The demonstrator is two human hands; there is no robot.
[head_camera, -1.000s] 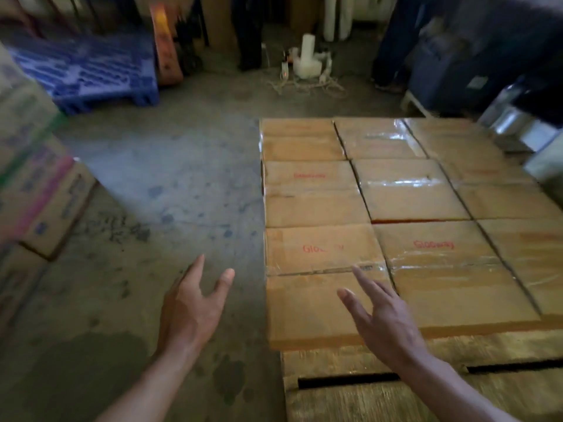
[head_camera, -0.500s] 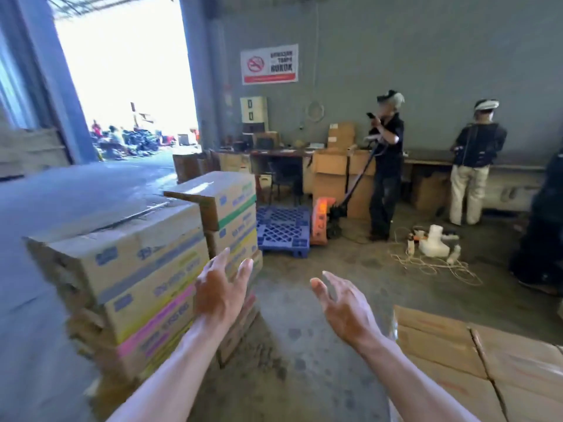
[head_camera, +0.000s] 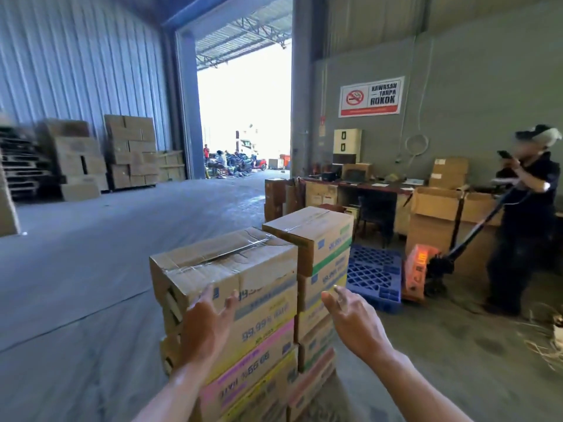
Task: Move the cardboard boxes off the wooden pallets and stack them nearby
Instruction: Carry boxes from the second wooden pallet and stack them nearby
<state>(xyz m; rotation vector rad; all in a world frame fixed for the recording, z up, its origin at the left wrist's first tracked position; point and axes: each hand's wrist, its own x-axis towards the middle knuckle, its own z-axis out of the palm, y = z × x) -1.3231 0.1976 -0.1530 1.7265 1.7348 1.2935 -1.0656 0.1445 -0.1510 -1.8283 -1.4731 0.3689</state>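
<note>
HANDS: left hand (head_camera: 207, 327) and right hand (head_camera: 353, 324) empty, fingers (head_camera: 207, 295) spread, raised before the stack | THING: top cardboard box (head_camera: 225, 269) on near column, taller column (head_camera: 313, 236) touching on its right | CONTACT: possibly left fingertips on front face, unclear | HANDLING: taped, corners dented; stiff but crushable, likely weighty | HOLD: opposite side faces, low.

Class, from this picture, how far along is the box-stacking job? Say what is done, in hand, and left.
Done: two stacks of boxes stand on the floor. In hand: nothing; the left hand and right hand are both open before the nearer stack. Left: cannot tell; the pallet being unloaded is not in view.
</note>
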